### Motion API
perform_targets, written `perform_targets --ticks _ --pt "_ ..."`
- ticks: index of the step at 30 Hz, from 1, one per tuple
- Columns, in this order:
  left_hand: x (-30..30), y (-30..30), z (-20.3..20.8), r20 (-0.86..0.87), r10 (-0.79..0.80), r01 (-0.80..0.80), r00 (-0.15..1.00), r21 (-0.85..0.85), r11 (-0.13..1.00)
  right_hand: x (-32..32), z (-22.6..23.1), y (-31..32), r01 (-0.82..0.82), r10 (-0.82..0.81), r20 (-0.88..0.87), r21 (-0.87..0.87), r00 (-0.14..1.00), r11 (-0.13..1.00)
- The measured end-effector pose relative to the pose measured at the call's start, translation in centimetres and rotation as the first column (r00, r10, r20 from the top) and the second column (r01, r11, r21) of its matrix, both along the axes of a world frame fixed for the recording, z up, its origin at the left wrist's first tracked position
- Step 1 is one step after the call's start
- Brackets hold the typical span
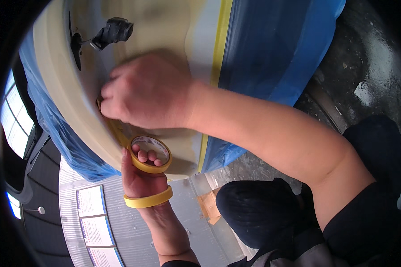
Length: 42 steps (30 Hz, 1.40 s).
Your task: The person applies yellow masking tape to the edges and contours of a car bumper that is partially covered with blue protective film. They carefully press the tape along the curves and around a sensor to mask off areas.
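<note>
A roll of yellow masking tape (150, 168) is in my left hand (140, 181), whose fingers curl through its core. A second masking tape roll (148, 198) circles my left wrist like a bracelet. From the held roll a tape strip (116, 130) runs along the curved edge of a beige, primed vehicle panel (165, 26). My right hand (149, 93), slightly blurred, is closed at the strip's other end, with its fingertips against the panel edge. Just above it, a black-wrapped part (114, 33) sticks out by a dark slot.
Blue masking film (272, 44) covers the panel's right side, bordered by yellow tape (222, 42). More film (64, 142) hangs at the left. A wet dark floor (365, 58), my bent knee (254, 209), a piece of cardboard (208, 205) and wall posters (96, 229) lie around.
</note>
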<state>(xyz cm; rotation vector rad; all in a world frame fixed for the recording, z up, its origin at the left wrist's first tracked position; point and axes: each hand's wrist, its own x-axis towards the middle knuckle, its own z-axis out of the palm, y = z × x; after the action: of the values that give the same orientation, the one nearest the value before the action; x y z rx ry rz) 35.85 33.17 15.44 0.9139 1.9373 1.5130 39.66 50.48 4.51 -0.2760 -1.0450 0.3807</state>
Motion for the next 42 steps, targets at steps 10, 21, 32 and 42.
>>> perform_targets --ticks 10,21,32,42 --pt "-0.2 -0.5 -0.3 -0.005 -0.02 0.02 1.0 0.018 1.0 -2.0 0.2 -2.0 -0.115 0.116 0.001 0.07 0.993 0.991" --pt "0.2 -0.2 -2.1 0.009 0.096 -0.097 0.995 0.044 0.994 -2.1 0.2 -2.0 -0.094 0.089 0.053 0.115 0.995 0.989" --pt "-0.1 -3.5 -16.0 0.472 0.006 0.351 0.881 -0.663 0.662 -2.0 0.8 -1.5 -0.137 0.125 0.072 0.186 0.99 0.973" --pt "-3.4 -9.6 -20.1 0.262 0.156 -0.04 0.952 -0.4 0.916 -2.9 2.6 -10.1 -0.572 0.386 -0.516 -0.269 0.765 0.775"
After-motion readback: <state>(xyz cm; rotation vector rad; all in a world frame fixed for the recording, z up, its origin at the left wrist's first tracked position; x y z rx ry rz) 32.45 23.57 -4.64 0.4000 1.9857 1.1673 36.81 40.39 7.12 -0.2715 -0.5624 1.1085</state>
